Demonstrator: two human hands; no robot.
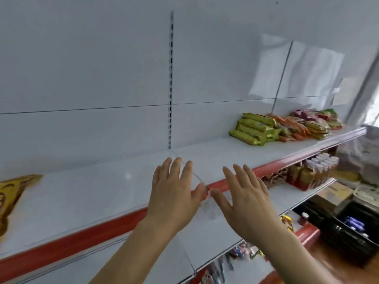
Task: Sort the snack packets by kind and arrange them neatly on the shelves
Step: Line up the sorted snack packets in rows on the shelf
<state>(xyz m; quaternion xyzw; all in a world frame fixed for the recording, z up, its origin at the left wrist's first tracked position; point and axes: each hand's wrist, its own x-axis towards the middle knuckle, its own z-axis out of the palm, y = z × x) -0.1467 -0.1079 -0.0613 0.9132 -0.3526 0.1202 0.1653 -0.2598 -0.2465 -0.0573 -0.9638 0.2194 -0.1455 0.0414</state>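
Left to right: yellow packet (9, 198) at the shelf (82, 193) edge; left hand (174, 198) and right hand (247, 203), fingers spread, holding nothing, before the red shelf front; snack packets (285, 127) piled far right on the same shelf

- The yellow-brown printed snack packet (9, 199) on the white metal upper shelf (86, 193) is cut off by the left edge, its print smeared.
- Both bare forearms run out of the bottom edge.
- The packets under the lowest shelf (244, 252) are blurred beyond telling.
- Labels on the amber bottles with white caps (313, 169) are too small to read.
- The black plastic crate (352, 228) is cut by the right edge.
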